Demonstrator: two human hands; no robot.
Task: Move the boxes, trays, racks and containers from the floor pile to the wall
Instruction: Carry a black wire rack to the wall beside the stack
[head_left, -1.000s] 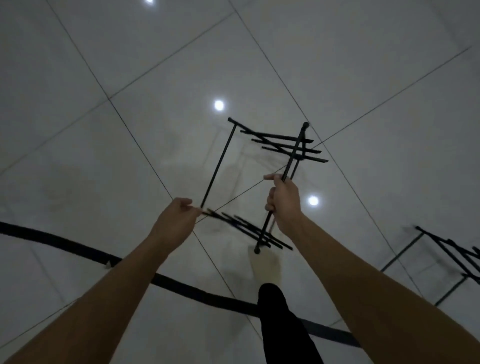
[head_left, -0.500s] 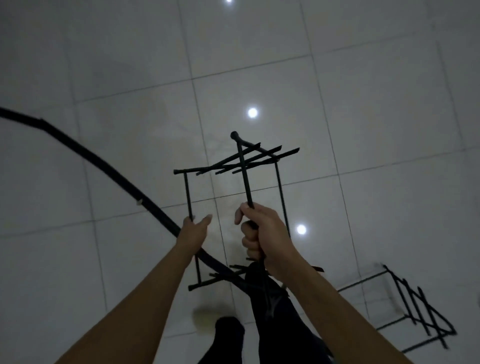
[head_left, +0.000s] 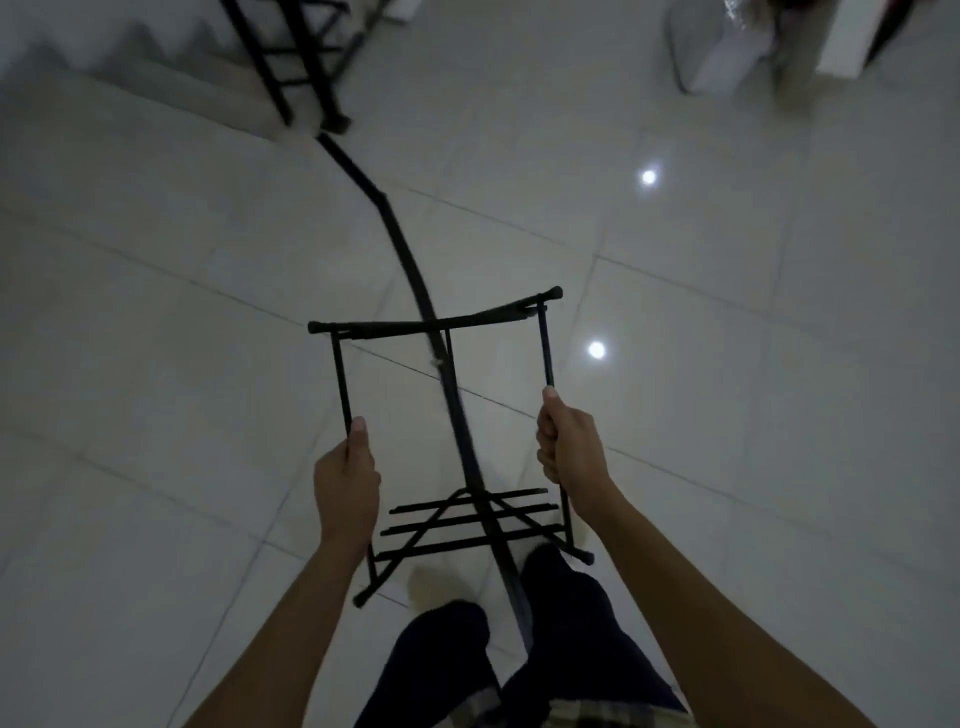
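Head view: both hands carry a black wire rack (head_left: 447, 426) above the tiled floor (head_left: 727, 415). Left hand (head_left: 347, 480) and right hand (head_left: 570, 451) each clench a side bar. Seemingly mid-carry; next, walk it to the wall and set it down. No readable writing.

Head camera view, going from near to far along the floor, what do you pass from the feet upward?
Dark socked feet → black wire rack, held by the left hand and right hand → black frame legs at the top, with white boxes at the far right.
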